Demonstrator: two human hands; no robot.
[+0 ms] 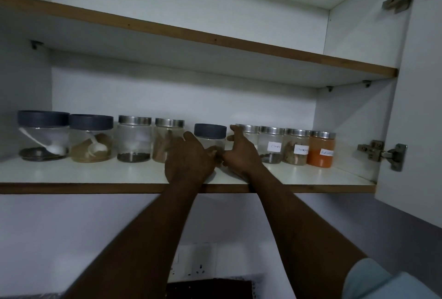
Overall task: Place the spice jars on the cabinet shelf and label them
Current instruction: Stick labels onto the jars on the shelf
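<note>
A row of glass spice jars stands on the white cabinet shelf (pixel 95 174). In the middle is a small jar with a dark grey lid (pixel 210 131). My left hand (pixel 189 157) curls against its left side and front. My right hand (pixel 241 153) is at its right side with fingers spread and the thumb on the jar's lower front. To the right stand a steel-lidded jar labelled "Cloves" (pixel 271 147), a second labelled jar (pixel 296 149) and a labelled jar of orange powder (pixel 320 151). Another steel-lidded jar (pixel 250 131) is partly hidden behind my right hand.
On the left stand two large grey-lidded jars with white spoons (pixel 43 136) (pixel 91 139) and two unlabelled steel-lidded jars (pixel 134 139) (pixel 167 129). An upper shelf (pixel 191 33) hangs above. The open cabinet door (pixel 418 107) with its hinge (pixel 382 153) is at the right. A wall socket (pixel 198 267) is below.
</note>
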